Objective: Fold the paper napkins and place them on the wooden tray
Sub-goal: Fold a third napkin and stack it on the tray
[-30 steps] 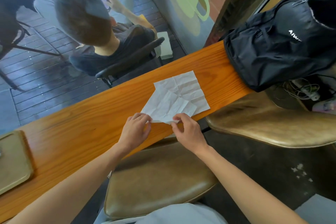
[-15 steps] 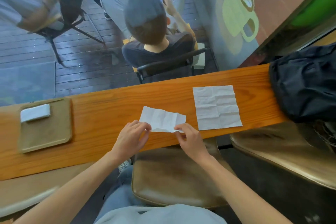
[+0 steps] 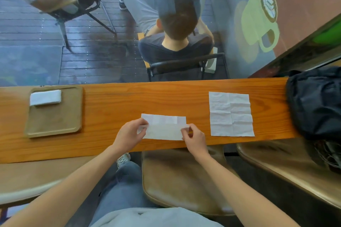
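The left hand [image 3: 130, 134] and right hand [image 3: 194, 139] each pinch an end of a half-folded napkin [image 3: 163, 127] on the bench [image 3: 110, 105]. An unfolded napkin [image 3: 231, 114] lies beyond the right hand; past the left hand, the tray [image 3: 55, 118] carries a folded napkin [image 3: 45, 97].

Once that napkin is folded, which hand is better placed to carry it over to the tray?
Left hand, probably: the wooden tray lies on its side of the half-folded napkin.
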